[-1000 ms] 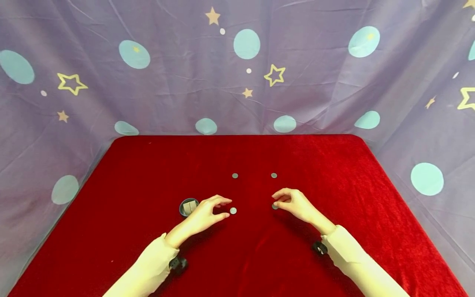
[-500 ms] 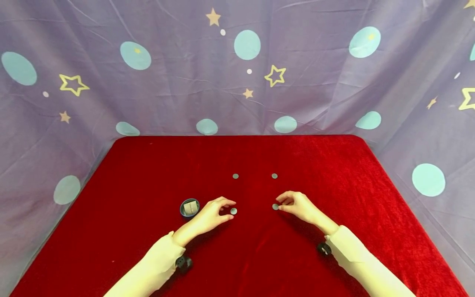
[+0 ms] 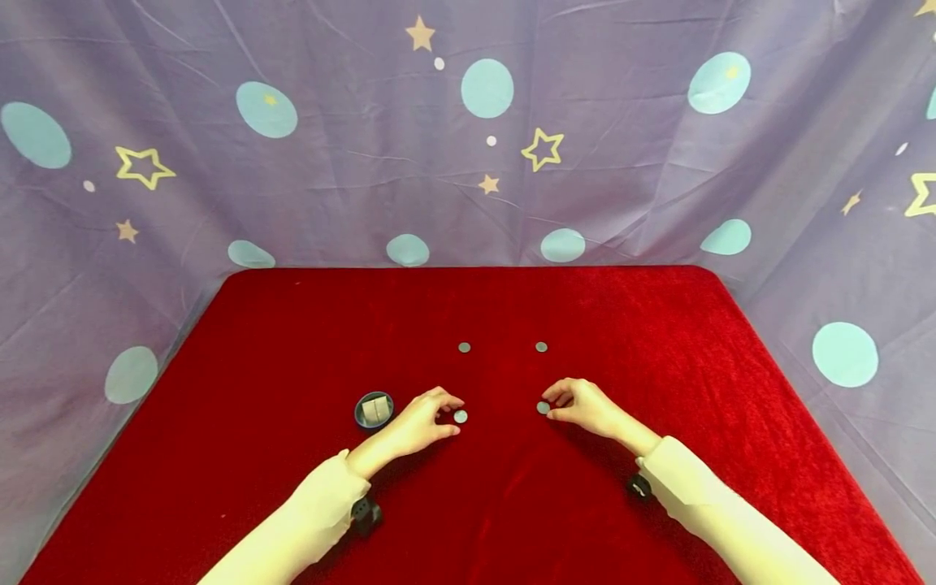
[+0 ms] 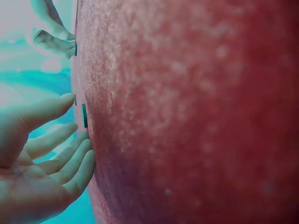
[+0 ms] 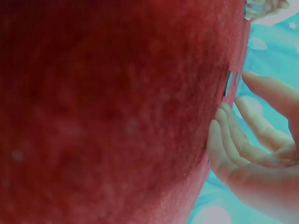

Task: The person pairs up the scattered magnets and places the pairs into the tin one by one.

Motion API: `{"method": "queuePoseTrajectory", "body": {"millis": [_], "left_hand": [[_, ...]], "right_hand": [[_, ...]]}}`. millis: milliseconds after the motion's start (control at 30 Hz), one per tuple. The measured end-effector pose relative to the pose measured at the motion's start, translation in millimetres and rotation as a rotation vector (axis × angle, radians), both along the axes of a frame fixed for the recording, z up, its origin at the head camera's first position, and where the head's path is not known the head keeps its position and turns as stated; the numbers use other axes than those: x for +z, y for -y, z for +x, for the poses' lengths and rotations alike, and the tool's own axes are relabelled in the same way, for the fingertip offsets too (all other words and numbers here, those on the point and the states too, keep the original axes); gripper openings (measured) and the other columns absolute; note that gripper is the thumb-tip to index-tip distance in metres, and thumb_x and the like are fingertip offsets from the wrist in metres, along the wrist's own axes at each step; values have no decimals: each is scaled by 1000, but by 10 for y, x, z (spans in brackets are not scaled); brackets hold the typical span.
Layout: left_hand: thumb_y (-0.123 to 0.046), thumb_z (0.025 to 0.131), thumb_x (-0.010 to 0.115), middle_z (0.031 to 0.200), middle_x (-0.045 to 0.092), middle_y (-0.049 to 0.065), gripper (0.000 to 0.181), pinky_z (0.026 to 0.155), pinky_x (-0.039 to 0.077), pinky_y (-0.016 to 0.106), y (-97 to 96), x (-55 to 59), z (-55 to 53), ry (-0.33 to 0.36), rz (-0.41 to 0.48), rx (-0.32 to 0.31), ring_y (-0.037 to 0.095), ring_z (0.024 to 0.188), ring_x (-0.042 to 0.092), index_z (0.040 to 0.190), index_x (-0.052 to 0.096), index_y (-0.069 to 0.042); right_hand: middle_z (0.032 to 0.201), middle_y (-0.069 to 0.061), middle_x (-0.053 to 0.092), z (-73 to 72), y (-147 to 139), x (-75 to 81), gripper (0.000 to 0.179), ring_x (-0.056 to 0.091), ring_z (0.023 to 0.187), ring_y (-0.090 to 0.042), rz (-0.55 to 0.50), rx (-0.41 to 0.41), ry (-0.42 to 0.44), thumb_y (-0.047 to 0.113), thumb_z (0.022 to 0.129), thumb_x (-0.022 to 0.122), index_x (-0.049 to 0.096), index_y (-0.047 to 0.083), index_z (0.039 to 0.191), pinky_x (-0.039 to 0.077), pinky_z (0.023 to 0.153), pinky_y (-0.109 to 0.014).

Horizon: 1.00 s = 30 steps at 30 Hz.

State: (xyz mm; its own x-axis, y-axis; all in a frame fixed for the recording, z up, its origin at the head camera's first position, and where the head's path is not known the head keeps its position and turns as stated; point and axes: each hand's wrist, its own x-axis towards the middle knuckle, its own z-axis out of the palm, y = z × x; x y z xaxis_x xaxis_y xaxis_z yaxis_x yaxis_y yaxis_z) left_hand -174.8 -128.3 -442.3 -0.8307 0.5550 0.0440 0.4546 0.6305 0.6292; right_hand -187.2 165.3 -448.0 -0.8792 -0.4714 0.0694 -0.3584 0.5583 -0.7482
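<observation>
A small round grey disc [image 3: 460, 417] lies flat on the red cloth between the thumb and forefinger of my left hand [image 3: 422, 422], which are spread apart. In the left wrist view, that disc [image 4: 84, 115] shows a dark edge beside the parted fingers of the hand [image 4: 46, 158]. Opposite it, my right hand [image 3: 591, 409] has its thumb tip right at a second grey disc [image 3: 543, 408], its bent fingers just beyond. The right wrist view has this disc [image 5: 228, 84] near loosely curved fingers [image 5: 233, 135], not pinched.
Two more grey discs, one left [image 3: 464, 348] and one right [image 3: 541, 347], lie farther back. A small dark-blue bowl [image 3: 357, 413] holding pale blocks [image 3: 376, 409] stands just left of my left hand. Behind the red-covered table [image 3: 292, 325] hangs a patterned curtain [image 3: 329, 162].
My left hand has shifted slightly right, its fingers now around the near disc. The right hand has drawn back slightly right, uncovering more of its disc. The discs stay in place.
</observation>
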Motion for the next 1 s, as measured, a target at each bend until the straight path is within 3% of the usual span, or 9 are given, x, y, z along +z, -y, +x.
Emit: {"method": "queuePoseTrajectory", "body": {"millis": [533, 1000], "left_hand": [[-8, 72, 71, 92, 51, 6, 24, 76, 44, 32, -53, -12, -96, -12, -42, -32, 21, 84, 52, 93, 62, 0], [-8, 70, 72, 87, 49, 4, 21, 73, 42, 30, -80, -35, -117, -40, -48, -33, 19, 80, 49, 87, 61, -3]], "right_hand": [[77, -5, 57, -67, 63, 1, 20, 54, 69, -17, 131, 5, -64, 4, 67, 73, 64, -1, 84, 44, 61, -24], [70, -3, 58, -62, 85, 14, 15, 52, 63, -12, 128, -17, -73, 3, 64, 74, 66, 1, 77, 42, 56, -20]]}}
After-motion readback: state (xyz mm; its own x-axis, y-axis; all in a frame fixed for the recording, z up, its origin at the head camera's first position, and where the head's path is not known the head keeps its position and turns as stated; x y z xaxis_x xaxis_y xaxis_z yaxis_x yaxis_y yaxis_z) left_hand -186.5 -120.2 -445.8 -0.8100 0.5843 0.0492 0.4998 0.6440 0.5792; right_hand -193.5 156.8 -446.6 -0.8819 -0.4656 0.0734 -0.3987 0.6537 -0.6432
